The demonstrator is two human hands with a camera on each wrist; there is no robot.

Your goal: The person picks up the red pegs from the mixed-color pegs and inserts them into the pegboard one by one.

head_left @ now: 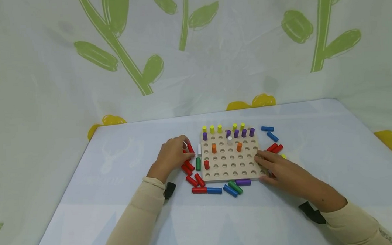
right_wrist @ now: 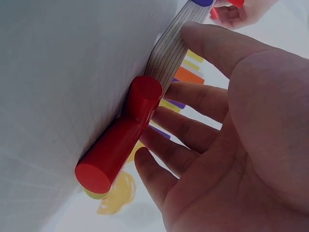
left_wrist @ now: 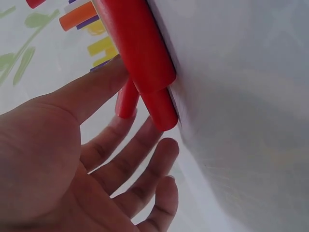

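A square wooden pegboard with rows of round holes lies on the table. Beside its left edge, my left hand pinches a red peg between thumb and index finger; the left wrist view shows this red peg at the index fingertip, the other fingers spread. My right hand rests at the board's right edge with fingers extended, the thumb against the near corner. Yellow pegs, purple pegs, two orange pegs, a white peg and a red peg stand in holes.
Loose red pegs lie left of the board, near a green peg and a white peg. Blue, green and purple pegs lie in front. Blue pegs and red pegs lie to the right.
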